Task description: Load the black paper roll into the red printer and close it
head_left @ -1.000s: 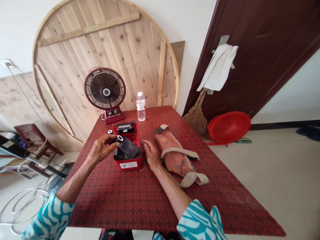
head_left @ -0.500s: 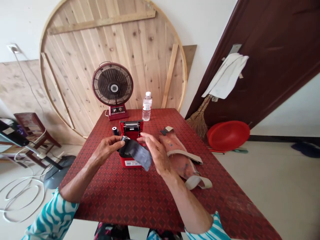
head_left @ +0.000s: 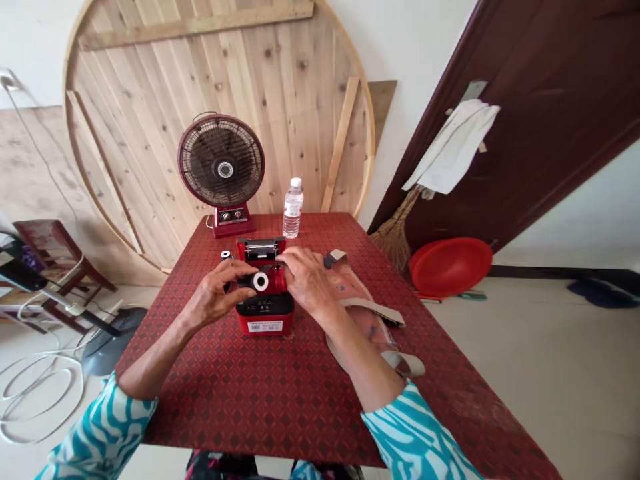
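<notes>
A small red and black printer [head_left: 265, 325] stands on the table with its lid [head_left: 262, 248] raised. My left hand [head_left: 213, 293] pinches a black ribbon roll [head_left: 261, 281] between thumb and fingers, over the printer's opening. The roll's white core end faces me. My right hand [head_left: 311, 280] is curled at the printer's right side, its fingertips bent together by the lid's hinge. What those fingers hold, if anything, is hidden. Behind my left hand a second dark roll [head_left: 226, 255] with a white core stands upright, partly covered.
On the patterned red table [head_left: 210, 393], a pinkish clear bag [head_left: 350, 283] with beige straps lies right of my right hand. A fan [head_left: 223, 167] and a water bottle [head_left: 293, 208] stand at the back. A red basin [head_left: 450, 267] and a broom are beside the door.
The dark strip hanging from the roll no longer shows. The roll has moved right and turned its core toward me. My right hand has come in against the printer's side and its fingers have curled.
</notes>
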A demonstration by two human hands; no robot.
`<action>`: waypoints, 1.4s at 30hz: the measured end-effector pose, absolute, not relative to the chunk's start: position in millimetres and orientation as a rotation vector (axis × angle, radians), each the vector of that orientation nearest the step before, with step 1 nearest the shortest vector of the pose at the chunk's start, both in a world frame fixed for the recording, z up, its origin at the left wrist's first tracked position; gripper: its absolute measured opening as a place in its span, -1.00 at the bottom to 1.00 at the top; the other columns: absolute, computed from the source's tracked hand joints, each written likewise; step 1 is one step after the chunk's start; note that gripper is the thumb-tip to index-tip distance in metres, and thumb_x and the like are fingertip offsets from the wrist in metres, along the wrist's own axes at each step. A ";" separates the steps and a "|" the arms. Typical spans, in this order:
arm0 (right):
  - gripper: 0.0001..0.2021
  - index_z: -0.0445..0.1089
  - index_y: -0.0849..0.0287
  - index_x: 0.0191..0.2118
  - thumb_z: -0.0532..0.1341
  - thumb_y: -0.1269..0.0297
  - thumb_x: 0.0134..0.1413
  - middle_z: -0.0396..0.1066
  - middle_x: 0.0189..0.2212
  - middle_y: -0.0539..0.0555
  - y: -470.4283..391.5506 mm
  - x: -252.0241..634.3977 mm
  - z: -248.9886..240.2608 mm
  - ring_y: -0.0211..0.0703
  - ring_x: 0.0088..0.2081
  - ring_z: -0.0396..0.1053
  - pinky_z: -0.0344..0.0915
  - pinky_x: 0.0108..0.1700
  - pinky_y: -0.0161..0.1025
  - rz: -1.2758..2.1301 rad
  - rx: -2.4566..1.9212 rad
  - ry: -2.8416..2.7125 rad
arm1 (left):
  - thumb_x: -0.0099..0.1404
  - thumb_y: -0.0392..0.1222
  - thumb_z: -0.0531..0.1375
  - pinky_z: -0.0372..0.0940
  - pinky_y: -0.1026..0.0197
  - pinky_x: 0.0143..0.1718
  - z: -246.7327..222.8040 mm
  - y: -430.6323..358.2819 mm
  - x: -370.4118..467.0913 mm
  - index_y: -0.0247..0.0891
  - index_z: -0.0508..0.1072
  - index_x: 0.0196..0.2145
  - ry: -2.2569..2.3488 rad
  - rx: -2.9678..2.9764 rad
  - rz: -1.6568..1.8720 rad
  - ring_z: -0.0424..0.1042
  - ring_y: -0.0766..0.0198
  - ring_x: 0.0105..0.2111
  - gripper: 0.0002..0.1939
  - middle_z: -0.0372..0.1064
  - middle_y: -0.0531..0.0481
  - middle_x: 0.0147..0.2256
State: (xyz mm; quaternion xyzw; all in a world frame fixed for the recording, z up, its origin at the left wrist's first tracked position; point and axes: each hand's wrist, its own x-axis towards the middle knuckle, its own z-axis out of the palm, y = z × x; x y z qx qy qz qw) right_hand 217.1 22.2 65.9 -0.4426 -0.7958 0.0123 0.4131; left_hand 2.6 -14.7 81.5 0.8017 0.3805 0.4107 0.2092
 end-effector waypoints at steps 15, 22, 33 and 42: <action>-0.70 0.36 0.07 0.00 0.03 0.41 0.23 0.35 0.02 0.13 64.0 205.9 47.0 -0.05 0.07 0.25 0.16 0.08 -0.07 -0.310 -0.968 -1.851 | 0.23 -0.20 0.23 0.35 0.14 -0.12 67.2 27.9 35.9 -0.23 0.46 -0.11 1.497 2.865 0.354 0.42 0.12 -0.13 -0.74 0.44 -0.10 -0.20; -0.73 0.35 0.10 -0.02 0.04 0.38 0.22 0.35 -0.02 0.18 40.7 238.8 14.2 -0.01 0.04 0.29 0.23 0.07 0.00 -0.125 -1.030 -1.655 | 0.23 -0.15 0.23 0.34 0.13 -0.18 75.5 36.0 49.5 -0.19 0.46 -0.11 1.611 2.704 -0.034 0.48 0.04 -0.14 -0.74 0.49 -0.08 -0.13; -0.76 0.38 0.11 -0.11 0.05 0.39 0.16 0.42 -0.16 0.15 41.4 244.5 -22.5 -0.09 -0.07 0.38 0.35 0.00 -0.04 0.183 -1.010 -1.482 | 0.17 -0.22 0.27 0.34 0.18 -0.11 66.1 43.7 35.9 -0.23 0.46 -0.15 1.426 2.710 0.262 0.48 0.14 -0.14 -0.75 0.49 -0.05 -0.17; -0.79 0.41 0.08 -0.14 0.06 0.24 0.21 0.50 -0.18 0.09 11.9 235.7 13.1 -0.14 -0.10 0.44 0.36 -0.02 -0.15 0.526 -0.952 -1.412 | 0.29 -0.19 0.19 0.36 0.17 -0.09 72.9 12.3 20.9 -0.25 0.41 -0.08 0.923 2.865 0.954 0.44 0.22 -0.13 -0.76 0.43 -0.10 -0.17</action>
